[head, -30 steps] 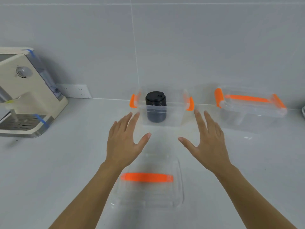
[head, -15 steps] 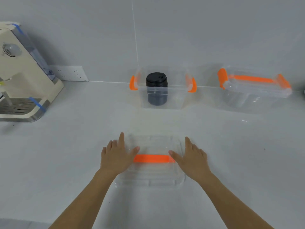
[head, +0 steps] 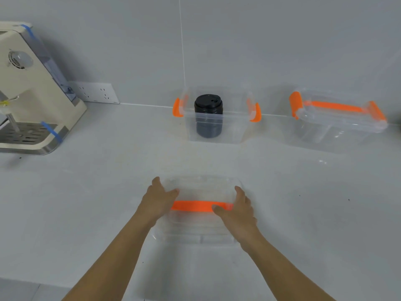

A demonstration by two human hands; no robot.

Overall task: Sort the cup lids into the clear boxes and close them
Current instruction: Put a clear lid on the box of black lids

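A clear box cover (head: 195, 227) with an orange handle lies flat on the white counter in front of me. My left hand (head: 157, 199) grips its left edge and my right hand (head: 236, 211) grips its right edge, thumbs on top near the handle. Behind it, against the wall, stands an uncovered clear box (head: 232, 129) with orange side latches. Inside it is a stack of black cup lids (head: 208, 116). To the right sits a second clear box (head: 338, 120) with its cover on and latches down.
A cream coffee machine (head: 28, 90) stands at the far left of the counter, with a wall socket (head: 97, 92) beside it. The grey tiled wall runs behind the boxes. The counter's front edge is at the lower left.
My hands came down from near the uncovered box to the flat cover and took hold of its two sides. The view tilted down a little.
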